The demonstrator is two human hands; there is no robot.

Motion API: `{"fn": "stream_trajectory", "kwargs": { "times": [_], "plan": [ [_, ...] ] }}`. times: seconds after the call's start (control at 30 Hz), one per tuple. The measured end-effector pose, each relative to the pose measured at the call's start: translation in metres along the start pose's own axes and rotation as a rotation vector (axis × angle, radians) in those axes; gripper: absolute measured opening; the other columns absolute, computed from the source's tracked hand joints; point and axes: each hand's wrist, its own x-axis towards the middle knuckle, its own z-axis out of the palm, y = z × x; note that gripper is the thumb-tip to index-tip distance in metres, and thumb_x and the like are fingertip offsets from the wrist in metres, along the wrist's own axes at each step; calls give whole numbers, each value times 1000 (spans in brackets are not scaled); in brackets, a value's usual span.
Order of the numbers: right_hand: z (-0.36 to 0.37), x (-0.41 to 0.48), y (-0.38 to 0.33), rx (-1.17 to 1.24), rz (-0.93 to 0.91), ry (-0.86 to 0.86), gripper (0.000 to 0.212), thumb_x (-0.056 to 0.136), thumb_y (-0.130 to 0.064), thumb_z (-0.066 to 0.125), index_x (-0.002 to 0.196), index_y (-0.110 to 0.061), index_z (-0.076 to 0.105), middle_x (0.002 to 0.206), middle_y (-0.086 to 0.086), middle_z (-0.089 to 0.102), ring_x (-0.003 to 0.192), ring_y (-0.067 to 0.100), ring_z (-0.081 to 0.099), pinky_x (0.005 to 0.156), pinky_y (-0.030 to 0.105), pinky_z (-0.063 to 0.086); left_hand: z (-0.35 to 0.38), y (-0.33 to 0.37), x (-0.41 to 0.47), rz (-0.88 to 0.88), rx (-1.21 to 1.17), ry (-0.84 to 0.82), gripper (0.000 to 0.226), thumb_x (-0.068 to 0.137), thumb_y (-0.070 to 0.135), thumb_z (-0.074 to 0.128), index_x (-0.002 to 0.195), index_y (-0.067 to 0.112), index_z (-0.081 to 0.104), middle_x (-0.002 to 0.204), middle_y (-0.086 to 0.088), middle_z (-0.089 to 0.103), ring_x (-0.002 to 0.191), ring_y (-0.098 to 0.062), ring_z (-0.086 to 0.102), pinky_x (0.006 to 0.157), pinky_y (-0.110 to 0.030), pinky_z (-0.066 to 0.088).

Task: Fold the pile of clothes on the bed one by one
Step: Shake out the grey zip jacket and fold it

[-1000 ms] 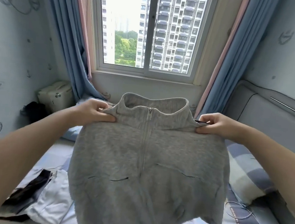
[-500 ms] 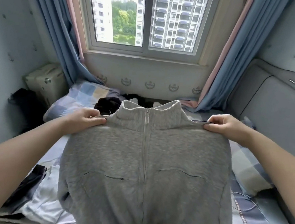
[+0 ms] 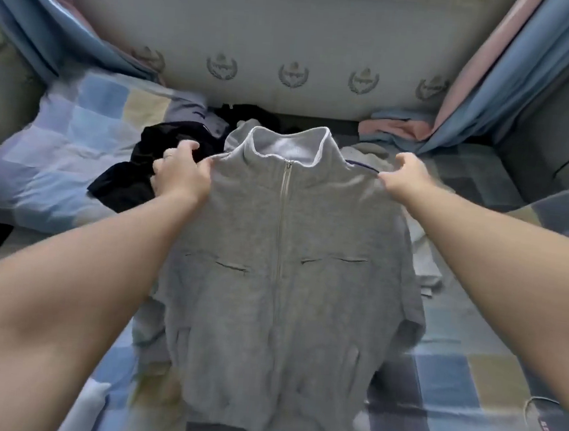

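1. Grey zip-up jacket [image 3: 277, 283]: spread front-up along the middle of the bed [image 3: 451, 377], zip closed, stand-up collar toward the far wall, hem nearest the camera. Lower part lying on the checked sheet; shoulders touching the sheet or just above it, not discernible through the blur.
2. Left hand [image 3: 181, 175]: clenched on the jacket's shoulder just left of the collar, fingers curled over the fabric edge.
3. Right hand [image 3: 405, 179]: grasping the opposite shoulder just right of the collar, fabric pinched between thumb and curled fingers; both forearms reaching forward along either side of the garment.
4. Pile of clothes [image 3: 142, 168]: dark garments heaped just beyond the left hand and behind the collar, against the far wall.
5. Pale garment [image 3: 424, 255]: lying flat beside the jacket's right edge, partly under it.
6. Checked quilt [image 3: 58, 147]: bunched on the far left of the bed, touching the dark heap.
7. Curtains [image 3: 515, 80]: blue and pink, hanging at both far corners, ends resting on the bed.
8. Wall [image 3: 297, 37]: pale, with a row of crest emblems above the bed.
9. Cable [image 3: 533, 426]: thin loop on the sheet, lower right, well apart from the jacket.
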Motion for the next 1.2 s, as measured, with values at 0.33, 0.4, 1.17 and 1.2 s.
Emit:
{"fn": "stream_trajectory", "kwargs": {
  "times": [0.33, 0.4, 1.17, 1.2],
  "plan": [
    [168, -42, 166, -643, -49, -391, 84, 94, -72, 38, 157, -43, -9, 167, -9, -18, 154, 27, -16, 119, 63, -3, 183, -116, -115, 245, 408, -553, 70, 98, 65, 39, 159, 41, 13, 170, 1, 2, 155, -25, 1, 122, -43, 15],
    [171, -67, 193, -677, -91, -424, 84, 94, -72, 37, 157, -42, -11, 167, -9, -18, 154, 26, -15, 120, 62, -2, 190, -132, -152, 234, 418, -633, 72, 97, 65, 41, 159, 41, 12, 170, 2, 0, 155, -25, 0, 122, -44, 15],
    [302, -193, 500, -762, -598, -270, 55, 69, -8, 77, 122, -18, 66, 120, 15, 57, 108, 42, 51, 73, 50, 49, 312, -369, -305, 293, 653, -404, 67, 76, -3, 65, 135, 22, 48, 130, -16, 50, 108, -42, 49, 79, -51, 44],
    [299, -191, 503, -755, -643, -222, 47, 68, -5, 77, 114, -16, 69, 106, 14, 58, 96, 41, 54, 68, 46, 46, 311, -370, -300, 338, 658, -375, 56, 76, -5, 64, 126, 17, 53, 118, -18, 54, 97, -42, 53, 72, -49, 43]
  ]
}}
